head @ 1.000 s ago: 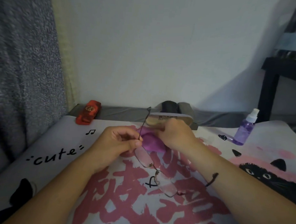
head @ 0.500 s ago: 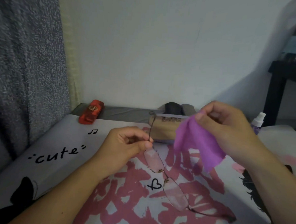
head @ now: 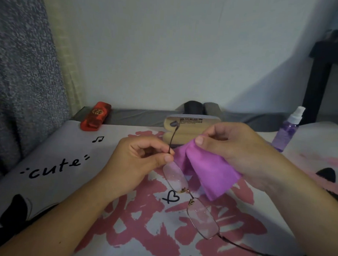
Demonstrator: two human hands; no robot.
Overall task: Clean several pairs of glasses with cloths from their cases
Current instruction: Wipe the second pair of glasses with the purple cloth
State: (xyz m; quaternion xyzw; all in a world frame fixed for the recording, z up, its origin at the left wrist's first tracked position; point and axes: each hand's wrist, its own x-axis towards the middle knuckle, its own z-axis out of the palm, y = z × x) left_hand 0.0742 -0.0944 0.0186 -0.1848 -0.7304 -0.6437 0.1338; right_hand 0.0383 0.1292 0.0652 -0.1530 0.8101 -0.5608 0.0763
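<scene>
Watching through the head camera: left hand [head: 142,161] pinches the glasses [head: 190,201] at the hinge, thumb and forefinger closed on the corner where the near temple arm meets the lens. Right hand [head: 238,149] pinches the top edge of the purple cloth [head: 207,167] between thumb and fingers, cloth hanging down in loose folds

Glasses sit over the printed tabletop [head: 67,153], mid-frame. Their long axis runs diagonally, from the gripped end at upper left down toward lower right. One temple arm stands nearly upright from the left hand, its tip in front of the tan case [head: 183,132]; the other trails off low right toward my edge of view

Against half a second ago: I note the right hand has dropped from up high and moved in leftward, so the cloth now hangs just beside the upper lens, its lower edge near the bridge. Left hand's pinch unchanged

Red case [head: 94,116] at back left, spray bottle [head: 287,130] back right
</scene>
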